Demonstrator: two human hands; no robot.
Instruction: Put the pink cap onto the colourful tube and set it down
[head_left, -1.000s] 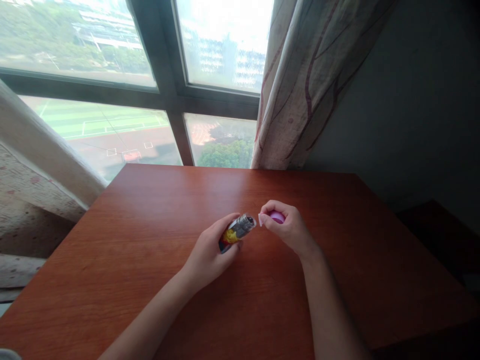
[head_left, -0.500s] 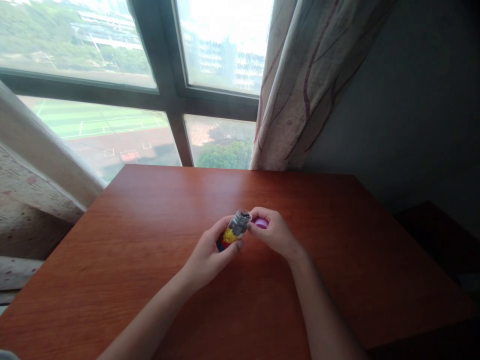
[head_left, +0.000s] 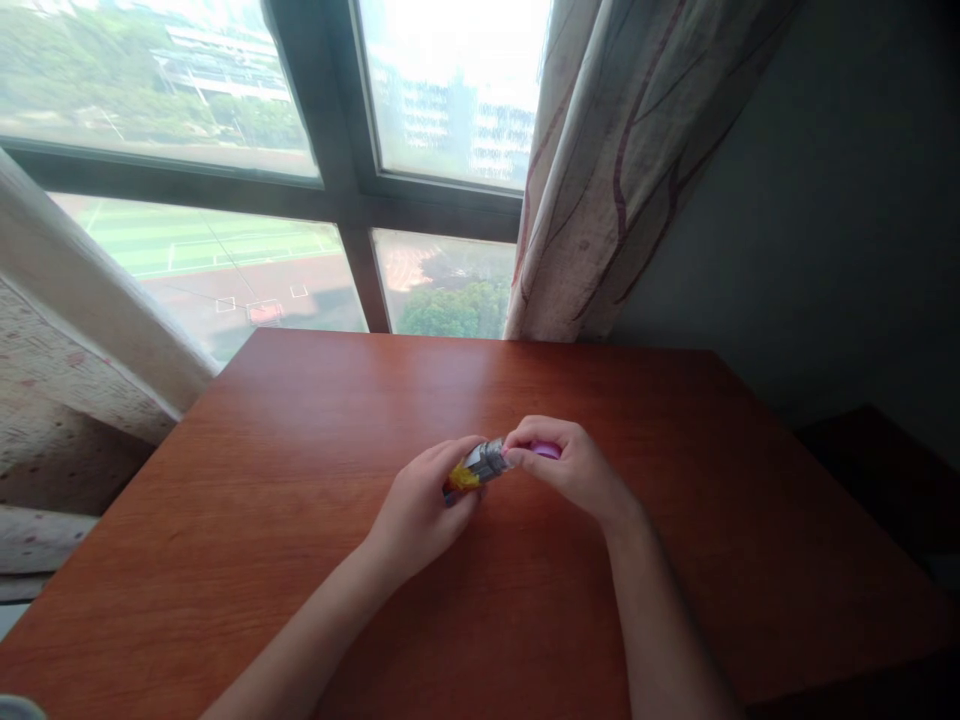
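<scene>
A small clear jar (head_left: 486,460) with grey, yellow and other coloured contents lies in my left hand (head_left: 420,505), whose fingers and thumb wrap round its body. The jar is tilted far over, its open mouth toward the right. My right hand (head_left: 574,470) is closed around a round purple lid (head_left: 546,451), partly hidden by the fingers. Its thumb and index fingertips are at the jar's mouth, with a bit of pink showing between them. Whether they touch the rim I cannot tell. Both hands are above the brown wooden table (head_left: 300,480).
At the table's far edge stands a window with a dark frame (head_left: 349,190). A patterned curtain (head_left: 592,200) hangs to its right and another curtain (head_left: 82,340) to the left. The rim of a pale round object (head_left: 19,708) shows at the bottom left corner.
The jar has tipped over to the right, from leaning to nearly lying flat. My right hand has shifted slightly right with the lid, its fingertips still by the jar's mouth.
</scene>
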